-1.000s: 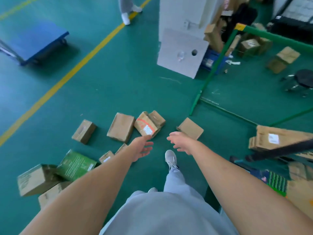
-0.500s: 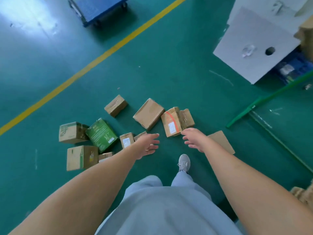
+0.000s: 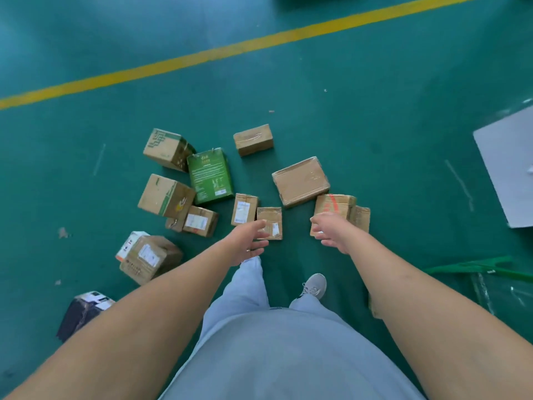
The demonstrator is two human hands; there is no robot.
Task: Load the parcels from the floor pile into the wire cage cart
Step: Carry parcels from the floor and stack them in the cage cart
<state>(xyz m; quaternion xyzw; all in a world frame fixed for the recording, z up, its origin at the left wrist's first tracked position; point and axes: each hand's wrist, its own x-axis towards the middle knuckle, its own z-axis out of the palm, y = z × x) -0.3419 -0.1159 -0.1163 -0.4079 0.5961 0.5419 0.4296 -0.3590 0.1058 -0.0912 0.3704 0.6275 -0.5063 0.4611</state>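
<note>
Both hands reach out empty with fingers spread. The left hand hovers over a small box at frame centre, its long axis running away from the person; the right hand overlaps the red-taped box. No cart in sight.

Both bare arms extended forward and down. Left hand empty, fingers spread and loosely bent. Right hand empty too, fingers relaxed, palm down. Hands apart, neither touching anything.
</note>
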